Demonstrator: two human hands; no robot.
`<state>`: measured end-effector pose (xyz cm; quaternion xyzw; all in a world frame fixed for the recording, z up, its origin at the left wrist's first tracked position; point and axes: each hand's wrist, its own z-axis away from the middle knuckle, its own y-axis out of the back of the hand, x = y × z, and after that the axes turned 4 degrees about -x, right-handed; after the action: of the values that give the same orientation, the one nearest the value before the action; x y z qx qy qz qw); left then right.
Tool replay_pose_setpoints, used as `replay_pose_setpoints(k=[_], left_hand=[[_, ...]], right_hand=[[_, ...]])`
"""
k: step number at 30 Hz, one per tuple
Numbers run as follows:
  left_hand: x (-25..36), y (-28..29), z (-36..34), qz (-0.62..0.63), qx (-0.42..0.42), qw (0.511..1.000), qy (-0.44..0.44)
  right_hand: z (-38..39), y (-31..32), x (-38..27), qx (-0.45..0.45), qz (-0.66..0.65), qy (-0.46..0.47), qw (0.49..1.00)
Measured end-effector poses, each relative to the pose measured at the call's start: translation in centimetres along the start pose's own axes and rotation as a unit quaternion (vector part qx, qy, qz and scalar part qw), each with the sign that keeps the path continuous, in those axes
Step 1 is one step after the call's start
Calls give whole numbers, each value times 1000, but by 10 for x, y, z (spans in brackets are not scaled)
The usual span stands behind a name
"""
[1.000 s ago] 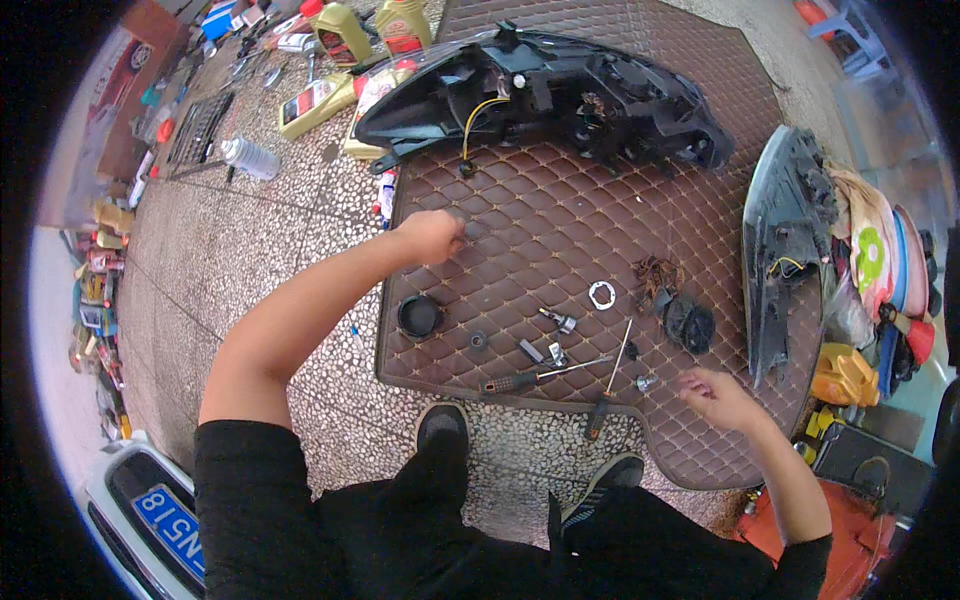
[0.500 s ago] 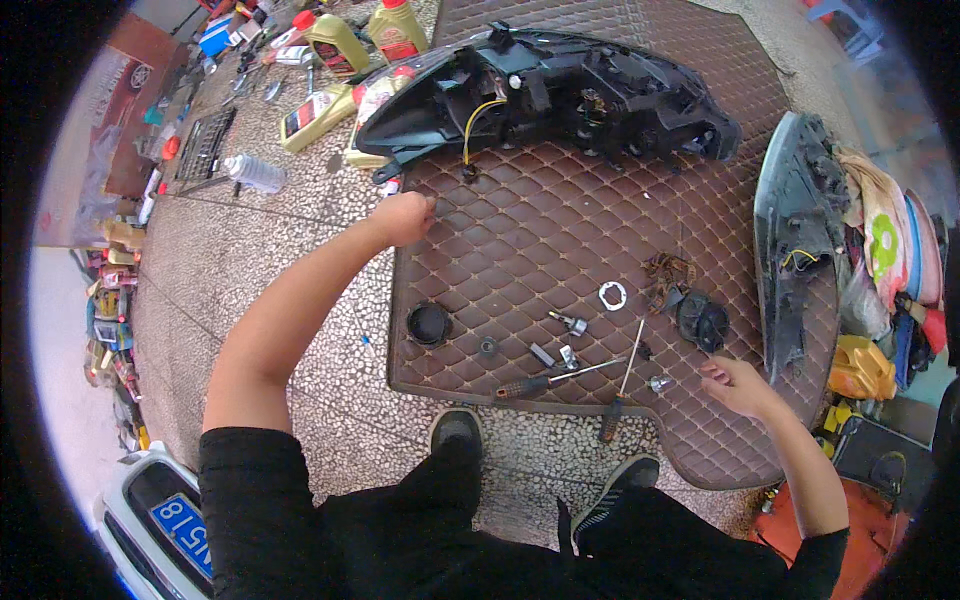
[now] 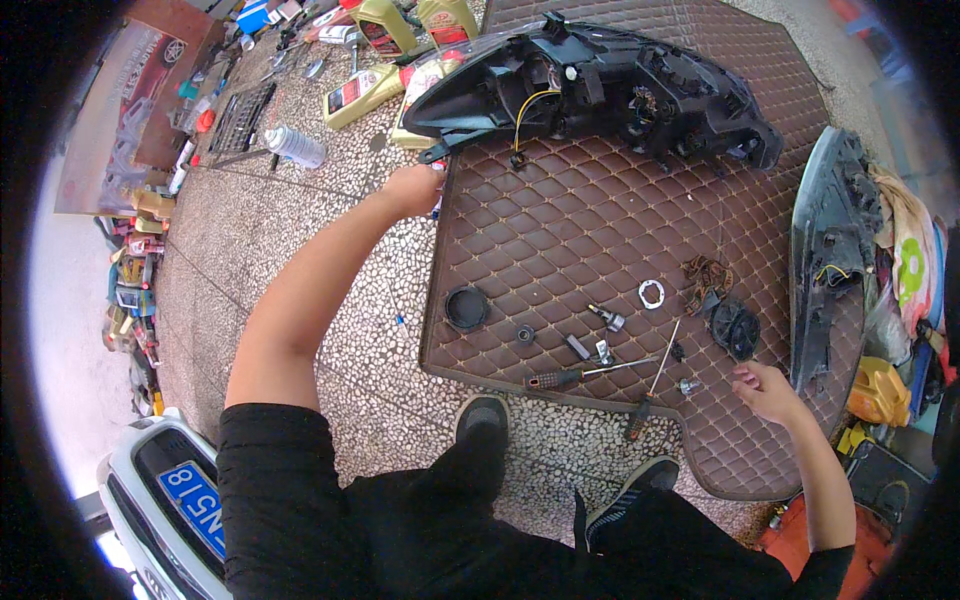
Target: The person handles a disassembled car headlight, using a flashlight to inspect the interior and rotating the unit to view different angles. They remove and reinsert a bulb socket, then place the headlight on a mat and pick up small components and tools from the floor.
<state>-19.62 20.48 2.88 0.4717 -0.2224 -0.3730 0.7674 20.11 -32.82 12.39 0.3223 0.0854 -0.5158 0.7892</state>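
Along the mat's near edge, screwdrivers lie, presumably for reach; left hand's fingers hidden, right hand's curled, any hold unclear.

A pebble-speckled, seamed floor stretches toward a reddish-brown printed panel and a brightly lit pale surface at left.

Car workshop, speckled floor, headlight across the far part of a mat, second headlight along the mat's right edge, screwdrivers at its near edge, bottles off its far left corner, spray can left of it, car well to its left
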Motion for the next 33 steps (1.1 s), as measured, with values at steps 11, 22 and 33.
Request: replay_pose_setpoints(k=[11,22,33], left_hand=[[12,47,-9,65,310,943,-99],[-62,24,-42,203,329,904,184],[-68,10,-70,500,215,801,250]], right_hand=[[-4,0,7,13,59,45,997],[-28,-3,-3,8,61,45,997],[-25,-25,-9,-7,91,19,996]])
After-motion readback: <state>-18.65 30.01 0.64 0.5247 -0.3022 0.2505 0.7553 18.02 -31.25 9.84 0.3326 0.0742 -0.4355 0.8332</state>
